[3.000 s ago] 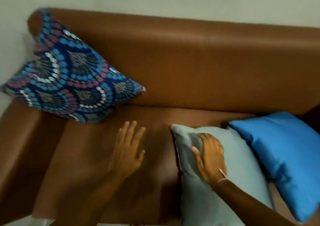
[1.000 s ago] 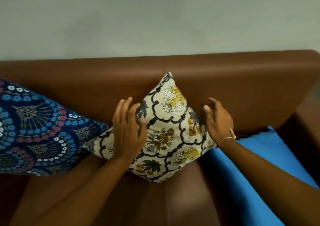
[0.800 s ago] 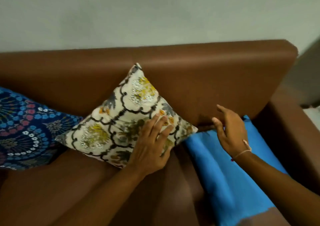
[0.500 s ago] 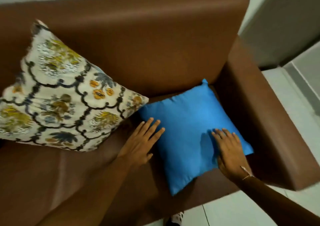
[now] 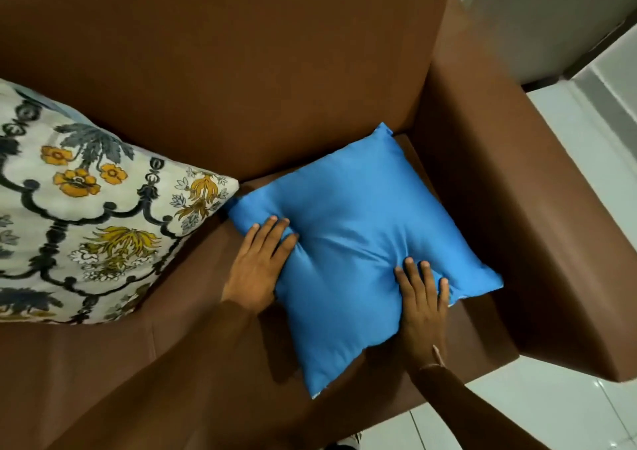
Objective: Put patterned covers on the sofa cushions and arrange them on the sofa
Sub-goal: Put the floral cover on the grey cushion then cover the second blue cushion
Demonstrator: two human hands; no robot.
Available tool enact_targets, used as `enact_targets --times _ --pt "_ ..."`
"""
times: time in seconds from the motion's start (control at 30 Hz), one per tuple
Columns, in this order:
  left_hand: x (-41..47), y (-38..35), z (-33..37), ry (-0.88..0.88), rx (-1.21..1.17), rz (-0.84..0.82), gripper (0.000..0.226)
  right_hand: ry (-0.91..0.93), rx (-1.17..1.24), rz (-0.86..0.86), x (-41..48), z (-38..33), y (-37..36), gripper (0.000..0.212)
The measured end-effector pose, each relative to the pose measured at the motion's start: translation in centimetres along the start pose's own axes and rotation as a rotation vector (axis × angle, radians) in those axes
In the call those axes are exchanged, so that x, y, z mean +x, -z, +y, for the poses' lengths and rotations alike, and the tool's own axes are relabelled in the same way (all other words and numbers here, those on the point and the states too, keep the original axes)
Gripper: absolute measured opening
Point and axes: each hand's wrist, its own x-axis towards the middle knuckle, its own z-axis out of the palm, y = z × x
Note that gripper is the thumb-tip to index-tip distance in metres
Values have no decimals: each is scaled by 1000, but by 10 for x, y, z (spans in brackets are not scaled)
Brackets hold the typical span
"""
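A plain blue cushion (image 5: pixel 358 239) lies flat on the seat of the brown sofa (image 5: pixel 262 70), in the corner by the right armrest. My left hand (image 5: pixel 260 263) grips its left edge, fingers pressed into the fabric. My right hand (image 5: pixel 422 301) grips its lower right edge, denting the filling. To the left, a cream cushion with a floral patterned cover (image 5: pixel 89 215) leans on one corner against the backrest, free of both hands.
The sofa's right armrest (image 5: pixel 524 208) runs close beside the blue cushion. White tiled floor (image 5: pixel 558 411) shows at the right and bottom. A grey wall (image 5: pixel 551 8) stands at the upper right.
Both hands have closed on the blue cushion's edges, where half a second ago they lay flat beside and on it. The view has moved closer and to the right.
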Motion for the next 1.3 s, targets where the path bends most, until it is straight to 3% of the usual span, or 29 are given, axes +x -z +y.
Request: enact_targets --times 0.13,0.23,0.33,0.43,0.5,0.53,0.6,0.77,0.9,1.07,1.17,1.3 --pt "2 31 11 33 -123 10 69 -36 184 -61 18 -2 44 53" --pt "-1 72 20 152 -391 55 69 18 336 13 46 2 104 55" --pt "2 112 29 215 -560 235 65 26 364 142 77 5 151 54" --pt "25 159 33 326 -707 385 50 -94 313 215 126 -10 190 31" --pt "49 180 29 330 -703 442 46 -46 217 204 169 -24 208 10" --pt "63 190 25 328 -691 448 42 -44 243 197 194 -30 214 9" --pt "89 207 12 355 -647 407 33 -68 333 168 246 -38 216 19" --pt "151 223 -21 417 -597 271 41 -39 212 53 346 -37 194 38" --pt "185 207 -33 471 -540 153 51 -110 223 -2 371 -34 154 40" --pt "179 189 -28 438 -484 211 61 -148 192 37 366 -33 138 41" --pt "161 195 -29 433 -471 290 73 -217 262 166 359 -41 153 37" --pt "129 224 -48 342 -380 387 72 -313 589 536 335 -87 183 50"
